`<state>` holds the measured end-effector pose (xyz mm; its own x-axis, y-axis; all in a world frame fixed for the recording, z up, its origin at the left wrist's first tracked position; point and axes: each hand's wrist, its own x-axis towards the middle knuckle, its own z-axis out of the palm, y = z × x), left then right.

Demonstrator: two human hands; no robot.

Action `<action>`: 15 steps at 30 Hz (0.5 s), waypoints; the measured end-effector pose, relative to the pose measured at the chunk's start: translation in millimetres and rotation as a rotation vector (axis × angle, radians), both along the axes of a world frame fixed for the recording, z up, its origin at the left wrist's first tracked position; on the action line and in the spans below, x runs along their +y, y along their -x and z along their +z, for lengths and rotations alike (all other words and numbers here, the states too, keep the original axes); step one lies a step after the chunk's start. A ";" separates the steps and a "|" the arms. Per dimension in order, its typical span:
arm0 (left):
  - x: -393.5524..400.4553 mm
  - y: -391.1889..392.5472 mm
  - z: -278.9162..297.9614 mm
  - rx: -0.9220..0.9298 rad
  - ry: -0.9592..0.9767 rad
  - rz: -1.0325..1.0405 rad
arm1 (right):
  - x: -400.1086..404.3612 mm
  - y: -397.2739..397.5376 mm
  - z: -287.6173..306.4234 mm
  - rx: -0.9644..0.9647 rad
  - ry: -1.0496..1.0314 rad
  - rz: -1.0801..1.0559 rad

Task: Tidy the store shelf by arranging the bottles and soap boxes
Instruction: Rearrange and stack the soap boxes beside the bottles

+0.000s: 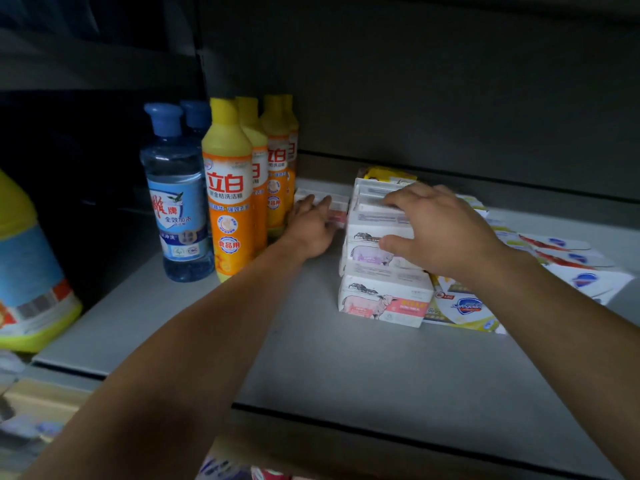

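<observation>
A row of white soap boxes with animal pictures [382, 299] runs front to back on the grey shelf [311, 358]. My right hand [436, 233] lies on top of the middle of that row, fingers spread, thumb against a box's side. My left hand [310, 225] reaches to the back and grips a lone white and pink soap box [334, 204] lying flat beside the bottles. Several yellow-capped orange bottles [228, 195] stand in a line at the left, with two blue-capped clear bottles [176, 199] beside them.
Flat white soap packs with blue logos [585, 278] lie to the right of the box row, and one [460, 308] lies at the front. A large yellow and blue jug [27, 271] stands at the far left. Yellow boxes [388, 174] sit at the back.
</observation>
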<state>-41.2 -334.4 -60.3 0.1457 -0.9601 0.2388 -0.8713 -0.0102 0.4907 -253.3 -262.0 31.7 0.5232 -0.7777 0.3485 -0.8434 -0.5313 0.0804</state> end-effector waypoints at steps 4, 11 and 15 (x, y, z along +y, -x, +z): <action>50.5 5.0 6.0 0.155 0.112 -0.010 | 9.4 7.0 2.2 -0.002 0.042 -0.049; 122.7 17.2 -0.4 0.258 0.144 -0.136 | 22.4 6.9 -7.9 -0.012 0.080 -0.101; 138.5 35.3 -11.5 0.327 0.184 -0.227 | 21.8 3.4 -11.7 0.016 0.080 -0.158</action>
<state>-76.5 -195.9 -71.8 0.0322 -0.9224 0.3849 -0.6395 0.2769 0.7172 -256.7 -240.2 20.0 0.4025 -0.8209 0.4051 -0.9142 -0.3833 0.1316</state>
